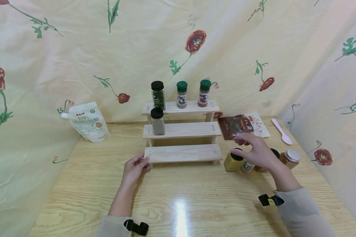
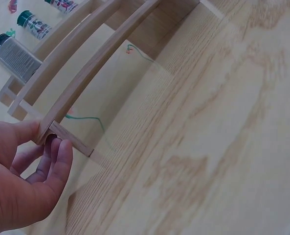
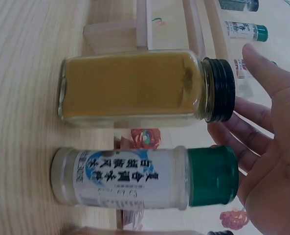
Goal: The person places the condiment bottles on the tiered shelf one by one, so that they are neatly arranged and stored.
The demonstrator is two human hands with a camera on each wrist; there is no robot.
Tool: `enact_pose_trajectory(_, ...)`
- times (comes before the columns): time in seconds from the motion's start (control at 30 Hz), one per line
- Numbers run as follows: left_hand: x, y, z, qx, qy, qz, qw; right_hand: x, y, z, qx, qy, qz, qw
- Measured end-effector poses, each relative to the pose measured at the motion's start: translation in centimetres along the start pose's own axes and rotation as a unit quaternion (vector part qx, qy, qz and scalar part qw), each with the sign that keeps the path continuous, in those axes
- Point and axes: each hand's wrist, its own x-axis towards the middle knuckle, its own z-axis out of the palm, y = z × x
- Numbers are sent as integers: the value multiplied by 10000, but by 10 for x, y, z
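At the left end of the lowest tier, my left hand (image 1: pixel 135 168) pinches the wooden three-tier rack (image 1: pixel 182 154) between thumb and fingers. My right hand (image 1: pixel 256 152) hovers over a square glass jar of yellow-brown powder (image 3: pixel 130 88) with a black lid. Thumb and fingers are spread apart near that lid, not closed round it; whether a fingertip touches it I cannot tell. Beside this jar stands a green-capped seasoning bottle (image 3: pixel 135 177). On the middle tier is a black-lidded jar of pale powder (image 1: pixel 158 123). The top tier bears a jar of green herbs (image 1: pixel 158 97) and two green-capped bottles (image 1: pixel 182 95).
Right of the rack stand more jars, one silver-lidded jar (image 1: pixel 292 158) among them. Behind them lie dark and white packets (image 1: pixel 235 126) and a pink spoon (image 1: pixel 281 132). A white spouted pouch (image 1: pixel 90 123) stands at the back left. Flowered cloth hangs round the table.
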Motion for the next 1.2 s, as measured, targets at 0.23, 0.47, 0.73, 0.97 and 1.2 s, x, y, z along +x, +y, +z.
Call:
enact_pose_trajectory(0.23, 1, -1, -1, -46, -3, -19, 10000, -7, 0, -3, -121, -265, -32, 9996)
enact_pose_trajectory(0.47, 1, -2, -1, -14, -8, 35, 10000, -9, 2, -5, -194, -722, 104, 9971)
enact_pose_trajectory(0.73, 0, -2, -2, 81, -9, 73, 9999, -15, 6, -6, -90, -1085, 369, 9934)
enact_pose_trajectory(0.97, 0, -3, -2, 46, 20, 41, 10000, -15, 6, -2, -78, -916, 274, 9954)
enact_pose_trajectory(1.2, 0, -3, -3, 82, -10, 64, 9999, -15, 6, -3, -9, -684, 330, 9971)
